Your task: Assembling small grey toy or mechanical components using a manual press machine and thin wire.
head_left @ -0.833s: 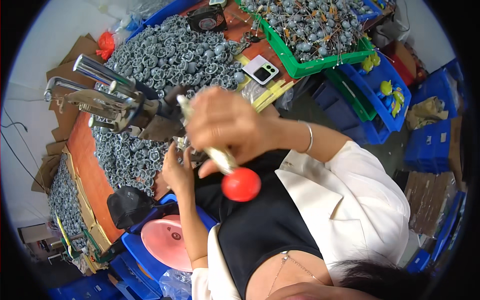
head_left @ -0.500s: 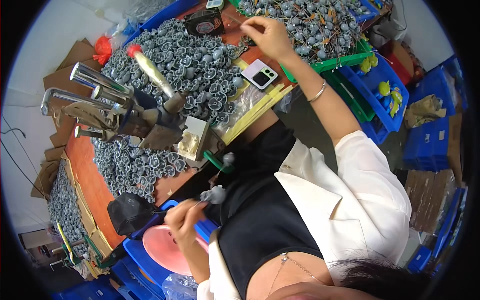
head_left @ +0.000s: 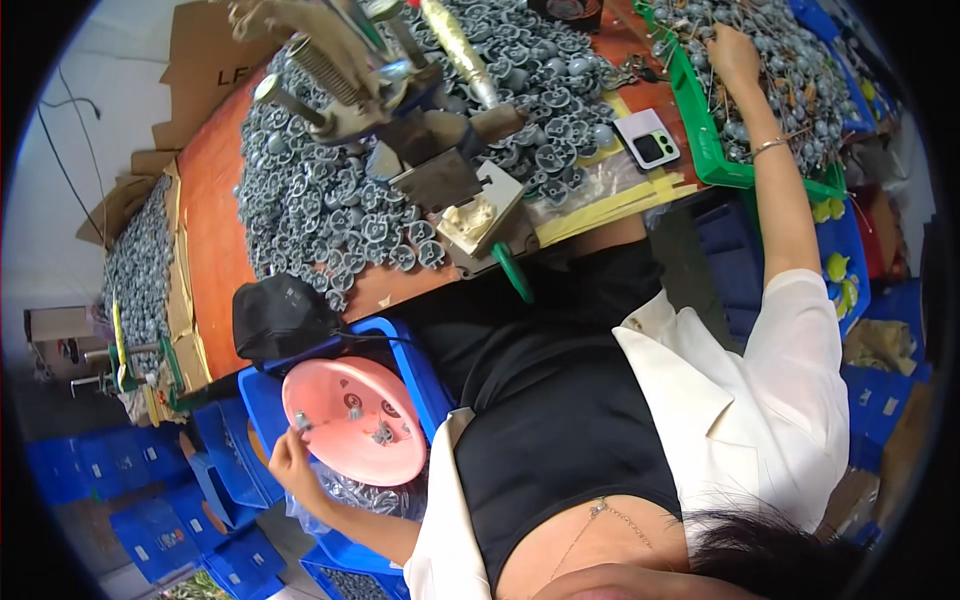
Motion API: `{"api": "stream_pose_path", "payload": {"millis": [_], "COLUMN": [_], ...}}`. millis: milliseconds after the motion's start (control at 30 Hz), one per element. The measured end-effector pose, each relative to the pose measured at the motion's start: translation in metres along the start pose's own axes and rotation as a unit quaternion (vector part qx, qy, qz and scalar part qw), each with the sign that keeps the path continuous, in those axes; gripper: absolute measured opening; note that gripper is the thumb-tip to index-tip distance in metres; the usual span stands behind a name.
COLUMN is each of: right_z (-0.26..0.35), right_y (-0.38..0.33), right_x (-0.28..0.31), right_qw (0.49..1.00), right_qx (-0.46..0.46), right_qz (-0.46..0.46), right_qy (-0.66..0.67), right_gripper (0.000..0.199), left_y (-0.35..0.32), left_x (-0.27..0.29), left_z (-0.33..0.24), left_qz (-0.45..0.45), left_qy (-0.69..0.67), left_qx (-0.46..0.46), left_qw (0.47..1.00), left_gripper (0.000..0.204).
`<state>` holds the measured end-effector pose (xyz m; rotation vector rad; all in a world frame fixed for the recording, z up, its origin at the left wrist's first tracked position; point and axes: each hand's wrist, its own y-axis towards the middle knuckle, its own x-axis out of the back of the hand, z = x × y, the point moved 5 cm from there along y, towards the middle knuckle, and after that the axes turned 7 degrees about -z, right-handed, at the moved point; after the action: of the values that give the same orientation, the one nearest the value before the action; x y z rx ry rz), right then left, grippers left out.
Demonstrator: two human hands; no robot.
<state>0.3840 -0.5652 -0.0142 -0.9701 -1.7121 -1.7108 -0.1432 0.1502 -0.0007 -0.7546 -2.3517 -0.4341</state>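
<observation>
My left hand [head_left: 290, 464] is at the near left rim of a pink basin [head_left: 330, 455], its fingers pinched on a small grey plastic part [head_left: 303, 421]. A couple more grey parts [head_left: 382, 432] lie inside the basin. At the far right, my right hand [head_left: 736, 60] is in a green crate [head_left: 703, 138] heaped with grey balls on thin pins [head_left: 790, 75]. Its fingers are curled down into the heap, and what they grip is hidden. A hand press [head_left: 440, 150] with a pale block in its base stands between my hands, near the table edge.
Loose grey shell parts [head_left: 320, 180] are piled over the orange table [head_left: 215, 210]. A phone [head_left: 647, 138] lies near the green crate. A black cloth-like item [head_left: 280, 318] hangs by the blue bin [head_left: 412, 365] under the basin. Blue bins [head_left: 155, 530] stand at lower left.
My left hand has moved left and down to the basin, carrying the grey part away from the press. My right hand has reached into the green crate. The view has shifted.
</observation>
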Motion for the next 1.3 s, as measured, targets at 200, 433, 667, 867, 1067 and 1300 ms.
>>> {"api": "stream_pose_path", "payload": {"millis": [200, 433, 667, 867, 1067, 1300], "right_z": [-0.021, -0.044, -0.005, 0.007, 0.068, 0.087], "right_y": [0.005, 0.030, -0.006, 0.003, -0.021, -0.068], "right_x": [0.023, 0.107, 0.258, 0.236, 0.247, 0.272], "right_qw": [0.980, 0.857, 0.837, 0.827, 0.003, 0.252], "right_qx": [-0.074, -0.122, 0.164, -0.167, 0.105, 0.161], "right_qz": [-0.017, -0.174, -0.497, -0.121, 0.110, 0.067], "right_qy": [0.182, 0.469, 0.156, 0.523, 0.988, 0.952], "right_gripper": [0.035, 0.030, 0.023, 0.031, 0.035, 0.038], "left_y": [0.031, 0.092, 0.162, 0.140, 0.116, 0.016], "left_x": [-0.111, -0.280, -0.374, -0.345, -0.306, -0.300], "left_z": [-0.068, -0.187, -0.164, -0.197, -0.180, -0.156], "left_qz": [0.046, 0.060, 0.089, 0.047, 0.190, 0.302], "left_qy": [-0.001, -0.083, -0.263, -0.155, -0.348, -0.368], "left_qx": [-0.109, -0.421, -0.364, -0.450, -0.086, -0.008], "left_qw": [0.993, 0.901, 0.889, 0.878, 0.914, 0.880], "left_gripper": [0.017, 0.017, 0.017, 0.015, 0.013, 0.042]}}
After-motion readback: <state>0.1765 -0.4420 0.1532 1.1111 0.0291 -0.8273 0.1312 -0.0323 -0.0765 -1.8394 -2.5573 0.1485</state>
